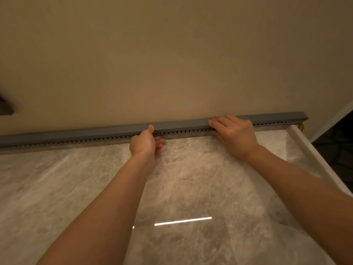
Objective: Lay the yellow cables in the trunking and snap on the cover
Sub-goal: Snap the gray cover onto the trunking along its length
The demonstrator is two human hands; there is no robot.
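**Hidden or cut off**
- Interior of the trunking (181,132): closed over by the grey cover (114,131).
- Yellow cables (301,127): only a short loop on show, at the right end just below the end of the cover.
- Left end of trunking and cover: lost beyond the frame edge.
- Two short stretches of the slotted front wall: masked by the hands.
- Cover seating: apparently complete along the visible run; not verifiable under the hands.
- Dark shape (5,108) at the left frame edge, against the wall: cropped and blurred, not identifiable.

**Hands**
- Left hand (145,143): near mid-run. Thumb tip pressed on the front top edge of the cover, remaining fingers curled below at the slotted wall. Pinching or merely pressing: cannot tell.
- Right hand (236,134): further right. Fingers hooked over the top of the cover, thumb beneath at the slotted wall, grasping cover and trunking together.

**Surface and room**
- Trunking: laid horizontally along the foot of a plain beige wall (172,54), at the back edge of the countertop (76,188).
- Countertop: polished, grey-beige marble pattern, with a bright strip-light reflection (183,221) between the forearms.
- White edge strip (313,150) down the right side of the countertop.
- Dark floor area (336,134) beyond the strip, detail lost in shadow.
- Lighting: warm and dim throughout.
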